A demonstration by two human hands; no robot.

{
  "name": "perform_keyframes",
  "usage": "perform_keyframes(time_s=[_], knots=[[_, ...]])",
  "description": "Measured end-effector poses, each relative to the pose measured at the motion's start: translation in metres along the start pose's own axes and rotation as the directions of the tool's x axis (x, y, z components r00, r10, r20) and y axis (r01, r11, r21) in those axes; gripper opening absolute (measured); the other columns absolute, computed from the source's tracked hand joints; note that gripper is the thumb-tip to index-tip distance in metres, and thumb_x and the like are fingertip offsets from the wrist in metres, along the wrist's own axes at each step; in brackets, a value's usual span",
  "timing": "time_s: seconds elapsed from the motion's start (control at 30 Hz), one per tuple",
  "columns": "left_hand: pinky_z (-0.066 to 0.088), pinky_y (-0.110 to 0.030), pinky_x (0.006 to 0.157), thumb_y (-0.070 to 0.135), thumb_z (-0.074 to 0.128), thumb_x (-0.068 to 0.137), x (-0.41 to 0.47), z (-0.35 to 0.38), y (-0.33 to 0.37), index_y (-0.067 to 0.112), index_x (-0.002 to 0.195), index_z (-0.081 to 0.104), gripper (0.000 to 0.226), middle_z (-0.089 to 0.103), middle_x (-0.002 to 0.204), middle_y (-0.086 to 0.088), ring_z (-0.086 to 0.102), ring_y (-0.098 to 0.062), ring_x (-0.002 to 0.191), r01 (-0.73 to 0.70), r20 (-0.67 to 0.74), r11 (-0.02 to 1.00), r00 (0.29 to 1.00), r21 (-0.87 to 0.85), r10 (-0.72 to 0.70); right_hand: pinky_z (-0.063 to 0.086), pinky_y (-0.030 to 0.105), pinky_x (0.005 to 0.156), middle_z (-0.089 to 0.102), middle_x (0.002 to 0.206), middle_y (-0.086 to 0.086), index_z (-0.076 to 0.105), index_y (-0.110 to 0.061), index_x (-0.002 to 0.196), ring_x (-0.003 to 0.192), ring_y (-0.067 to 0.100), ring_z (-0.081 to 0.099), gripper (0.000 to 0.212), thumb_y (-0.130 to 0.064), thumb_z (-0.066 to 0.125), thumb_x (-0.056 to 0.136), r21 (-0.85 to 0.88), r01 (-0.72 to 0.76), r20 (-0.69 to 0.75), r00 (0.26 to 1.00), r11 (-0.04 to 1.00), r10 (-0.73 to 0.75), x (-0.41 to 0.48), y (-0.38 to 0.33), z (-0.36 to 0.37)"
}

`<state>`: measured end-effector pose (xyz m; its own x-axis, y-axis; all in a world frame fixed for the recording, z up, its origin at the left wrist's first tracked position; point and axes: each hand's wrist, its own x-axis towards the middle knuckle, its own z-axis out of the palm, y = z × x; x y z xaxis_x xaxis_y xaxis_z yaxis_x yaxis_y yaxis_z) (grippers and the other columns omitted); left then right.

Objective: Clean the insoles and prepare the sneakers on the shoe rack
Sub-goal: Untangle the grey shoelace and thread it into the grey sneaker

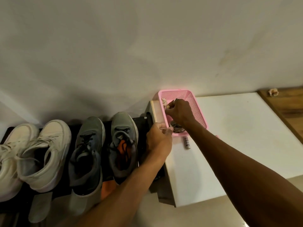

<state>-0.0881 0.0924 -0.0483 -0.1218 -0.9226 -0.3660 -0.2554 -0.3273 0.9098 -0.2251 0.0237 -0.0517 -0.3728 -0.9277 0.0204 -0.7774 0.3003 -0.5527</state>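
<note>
Two grey sneakers (88,153) (123,145) and a white pair (49,153) stand on the dark shoe rack (141,122). The right grey sneaker shows an orange insole (123,146) inside. Loose grey insoles (39,207) (78,203) and an orange one (106,189) stick out at the rack's front. My right hand (178,110) is inside the pink basket (196,108), pinching a small gold-tipped thing (168,106). My left hand (159,140) is at the basket's near left corner, pinching a thin pale thing (164,128) that I cannot identify.
The basket sits on a white cabinet top (229,136) against the wall and holds a pale wad (164,100) and a grey crumpled cloth (176,127). A small labelled tube (186,142) lies just in front of it. A wooden surface (287,108) lies at the far right.
</note>
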Motion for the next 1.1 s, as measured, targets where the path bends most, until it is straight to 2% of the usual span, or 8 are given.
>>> perform_keyframes(time_s=[0.27, 0.33, 0.43, 0.67, 0.73, 0.83, 0.9, 1.1], knots=[[0.064, -0.041, 0.077, 0.026, 0.069, 0.096, 0.006, 0.001, 0.003, 0.032, 0.105, 0.053, 0.019, 0.067, 0.118, 0.002, 0.070, -0.022, 0.097, 0.006, -0.015, 1.000, 1.000, -0.007, -0.006, 0.058, 0.030, 0.062, 0.076, 0.081, 0.010, 0.077, -0.002, 0.094, 0.059, 0.017, 0.066, 0.021, -0.022, 0.075, 0.089, -0.043, 0.045, -0.003, 0.999, 0.998, -0.045, 0.007, 0.004, 0.006], [0.062, -0.033, 0.074, 0.027, 0.069, 0.096, 0.007, -0.001, 0.003, 0.029, 0.110, 0.056, 0.019, 0.067, 0.118, 0.000, 0.069, -0.020, 0.099, 0.004, -0.014, 1.000, 1.000, -0.008, -0.004, 0.057, 0.029, 0.062, 0.077, 0.086, 0.011, 0.077, -0.003, 0.099, 0.061, 0.017, 0.066, 0.023, -0.022, 0.077, 0.087, -0.060, 0.032, 0.006, 0.999, 0.998, -0.032, 0.008, 0.007, 0.006], [0.046, -0.016, 0.061, 0.029, 0.068, 0.096, 0.007, -0.005, 0.005, 0.024, 0.121, 0.059, 0.027, 0.066, 0.117, 0.001, 0.066, -0.017, 0.102, -0.010, -0.011, 1.000, 1.000, 0.027, 0.010, 0.054, 0.026, 0.067, 0.077, 0.100, 0.013, 0.073, -0.002, 0.115, 0.071, 0.017, 0.066, 0.041, -0.027, 0.081, 0.083, -0.065, 0.018, 0.019, 1.000, 0.998, -0.017, 0.007, 0.010, 0.004], [0.038, -0.014, 0.057, 0.029, 0.069, 0.096, 0.011, -0.009, 0.005, 0.020, 0.125, 0.060, 0.032, 0.064, 0.115, 0.003, 0.060, -0.011, 0.094, -0.016, -0.016, 0.998, 1.000, 0.054, 0.017, 0.046, 0.024, 0.078, 0.073, 0.108, 0.010, 0.065, -0.005, 0.131, 0.083, 0.015, 0.060, 0.058, -0.031, 0.082, 0.082, -0.054, 0.025, -0.006, 1.000, 0.998, -0.026, -0.009, 0.000, -0.027], [0.041, -0.016, 0.058, 0.030, 0.069, 0.095, 0.011, -0.009, 0.006, 0.021, 0.123, 0.060, 0.030, 0.064, 0.113, 0.003, 0.061, -0.012, 0.094, -0.015, -0.020, 0.998, 1.000, 0.056, 0.016, 0.044, 0.023, 0.078, 0.071, 0.099, 0.005, 0.069, -0.008, 0.125, 0.082, 0.013, 0.060, 0.050, -0.030, 0.080, 0.082, -0.038, 0.001, -0.047, 0.999, 0.999, -0.003, -0.022, -0.004, -0.043], [0.061, -0.036, 0.072, 0.031, 0.072, 0.093, 0.013, -0.008, 0.003, 0.027, 0.110, 0.058, 0.022, 0.067, 0.110, 0.001, 0.069, -0.021, 0.093, -0.004, -0.022, 1.000, 1.000, 0.020, 0.004, 0.042, 0.023, 0.068, 0.066, 0.077, -0.005, 0.073, -0.013, 0.090, 0.071, 0.013, 0.061, 0.020, -0.031, 0.076, 0.081, 0.003, -0.082, -0.146, 0.986, 0.997, 0.082, -0.049, -0.002, -0.064], [0.063, -0.046, 0.077, 0.032, 0.072, 0.092, 0.012, -0.008, 0.002, 0.032, 0.101, 0.055, 0.020, 0.068, 0.105, 0.001, 0.072, -0.024, 0.089, 0.004, -0.024, 1.000, 1.000, 0.016, -0.003, 0.041, 0.026, 0.058, 0.063, 0.064, -0.005, 0.066, -0.010, 0.073, 0.061, 0.013, 0.059, 0.023, -0.031, 0.073, 0.079, 0.046, -0.155, -0.180, 0.970, 0.987, 0.161, -0.069, 0.004, -0.072], [0.063, -0.047, 0.074, 0.026, 0.070, 0.091, 0.008, -0.008, -0.005, 0.037, 0.082, 0.049, 0.025, 0.065, 0.096, 0.010, 0.073, -0.024, 0.082, 0.024, -0.028, 0.999, 0.999, 0.043, -0.023, 0.039, 0.030, 0.053, 0.054, 0.055, 0.001, 0.049, -0.012, 0.060, 0.055, 0.020, 0.051, 0.038, -0.033, 0.073, 0.080, 0.057, -0.273, -0.147, 0.949, 0.960, 0.278, -0.124, 0.033, -0.069]])
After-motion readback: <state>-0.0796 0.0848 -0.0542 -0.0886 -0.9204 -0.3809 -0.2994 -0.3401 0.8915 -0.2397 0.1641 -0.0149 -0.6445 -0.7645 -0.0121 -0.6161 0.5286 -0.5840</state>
